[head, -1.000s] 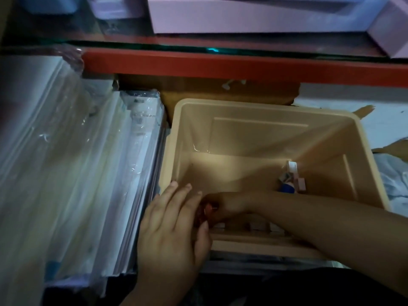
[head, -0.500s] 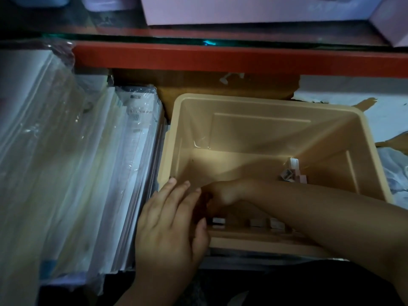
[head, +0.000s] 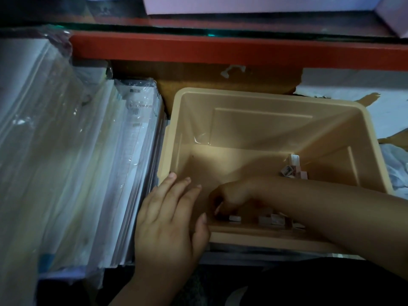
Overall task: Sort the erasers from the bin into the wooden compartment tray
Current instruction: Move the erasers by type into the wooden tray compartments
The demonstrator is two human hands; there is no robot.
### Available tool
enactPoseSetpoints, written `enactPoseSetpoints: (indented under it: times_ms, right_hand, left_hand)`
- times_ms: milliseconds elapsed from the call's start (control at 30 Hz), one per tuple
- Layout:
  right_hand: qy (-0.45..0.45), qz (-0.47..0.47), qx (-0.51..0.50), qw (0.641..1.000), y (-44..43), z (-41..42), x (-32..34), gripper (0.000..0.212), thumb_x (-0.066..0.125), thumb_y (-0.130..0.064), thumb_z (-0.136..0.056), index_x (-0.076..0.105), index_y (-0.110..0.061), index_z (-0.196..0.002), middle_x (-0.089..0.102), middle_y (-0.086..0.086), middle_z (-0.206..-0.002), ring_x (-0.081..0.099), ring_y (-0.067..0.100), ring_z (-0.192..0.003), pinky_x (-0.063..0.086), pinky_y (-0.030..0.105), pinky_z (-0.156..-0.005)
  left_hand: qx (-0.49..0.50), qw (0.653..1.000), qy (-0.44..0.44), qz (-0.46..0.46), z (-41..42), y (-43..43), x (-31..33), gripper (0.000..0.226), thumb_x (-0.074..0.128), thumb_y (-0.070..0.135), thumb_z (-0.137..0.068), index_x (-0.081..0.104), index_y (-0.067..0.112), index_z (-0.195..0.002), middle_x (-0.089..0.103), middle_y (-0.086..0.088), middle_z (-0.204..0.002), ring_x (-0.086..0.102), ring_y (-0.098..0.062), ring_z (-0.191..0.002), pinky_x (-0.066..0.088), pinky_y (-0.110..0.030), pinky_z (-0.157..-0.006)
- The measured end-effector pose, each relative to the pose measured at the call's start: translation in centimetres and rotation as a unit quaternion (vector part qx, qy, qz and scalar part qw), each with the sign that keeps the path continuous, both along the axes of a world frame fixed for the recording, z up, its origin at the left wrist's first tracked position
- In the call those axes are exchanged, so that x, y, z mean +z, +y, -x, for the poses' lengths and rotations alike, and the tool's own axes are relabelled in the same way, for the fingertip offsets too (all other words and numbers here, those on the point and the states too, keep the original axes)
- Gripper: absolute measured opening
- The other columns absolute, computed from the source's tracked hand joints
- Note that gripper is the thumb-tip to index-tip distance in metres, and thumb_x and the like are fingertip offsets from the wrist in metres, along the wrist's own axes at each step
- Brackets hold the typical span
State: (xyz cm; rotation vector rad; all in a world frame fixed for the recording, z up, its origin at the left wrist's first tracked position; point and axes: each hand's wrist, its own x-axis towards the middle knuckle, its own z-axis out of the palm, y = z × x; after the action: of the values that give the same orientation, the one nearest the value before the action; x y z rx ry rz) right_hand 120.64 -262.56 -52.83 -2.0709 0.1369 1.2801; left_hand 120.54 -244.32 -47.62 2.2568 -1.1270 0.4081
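Observation:
A beige plastic bin sits in the middle of the head view. Small erasers lie inside it: a little pile near the far right wall and several along the near wall. My left hand rests flat on the bin's near left corner, fingers spread, thumb over the rim. My right hand reaches down into the bin at its near left side, fingers curled over the erasers on the bottom; whether it grips one is hidden. No wooden compartment tray is in view.
Stacks of paper packs in clear plastic wrap fill the left side, tight against the bin. A red shelf edge runs across above. Pale boxes stand on top. Crumpled white wrapping lies to the right.
My right hand has pushed lower and a little right along the bin's near wall, down onto the erasers. My left hand has stayed on the corner.

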Motion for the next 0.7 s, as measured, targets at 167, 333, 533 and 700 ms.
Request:
enactPoseSetpoints:
  times_ms: [167, 333, 533, 700]
  right_hand:
    - [0.027, -0.005, -0.039, 0.999, -0.1, 0.4, 0.2, 0.025, 0.053, -0.011, -0.089, 0.054, -0.001, -0.111, 0.051, 0.006, -0.088, 0.049, 0.015, -0.074, 0.042, 0.021, -0.059]
    - [0.033, -0.022, -0.089, 0.995, -0.8, 0.8, -0.3, 0.020, 0.058, 0.000, -0.084, 0.051, -0.017, -0.075, 0.049, -0.004, -0.072, 0.045, 0.006, -0.062, 0.039, 0.006, -0.044]
    - [0.053, -0.048, -0.090, 0.993, -0.7, 1.3, -0.3, 0.023, 0.051, 0.005, -0.086, 0.053, -0.017, -0.078, 0.049, -0.003, -0.073, 0.045, 0.005, -0.063, 0.042, 0.007, -0.049]
    - [0.081, -0.040, -0.065, 0.994, -1.8, 1.9, 0.7, 0.036, 0.050, 0.003, -0.086, 0.049, 0.001, -0.122, 0.050, -0.003, -0.080, 0.046, 0.007, -0.070, 0.044, 0.017, -0.063]
  left_hand:
    - [0.014, 1.000, -0.008, -0.016, 0.1, -0.2, 0.3, 0.038, 0.042, 0.023, -0.080, 0.067, 0.003, -0.101, 0.066, -0.014, -0.107, 0.046, -0.026, -0.114, 0.035, -0.039, -0.096]
    - [0.016, 1.000, -0.002, -0.025, 0.3, -0.1, 0.4, 0.041, 0.039, 0.026, -0.085, 0.068, 0.002, -0.100, 0.066, -0.014, -0.107, 0.046, -0.026, -0.115, 0.036, -0.039, -0.096]
    - [0.015, 0.999, 0.007, -0.034, 0.3, -0.1, 0.5, 0.040, 0.041, 0.024, -0.080, 0.069, 0.003, -0.099, 0.066, -0.013, -0.107, 0.044, -0.024, -0.116, 0.033, -0.036, -0.097]
    - [0.011, 0.999, 0.016, -0.036, 0.1, 0.1, 0.6, 0.040, 0.039, 0.021, -0.077, 0.070, 0.002, -0.094, 0.066, -0.014, -0.106, 0.044, -0.024, -0.116, 0.032, -0.035, -0.097]
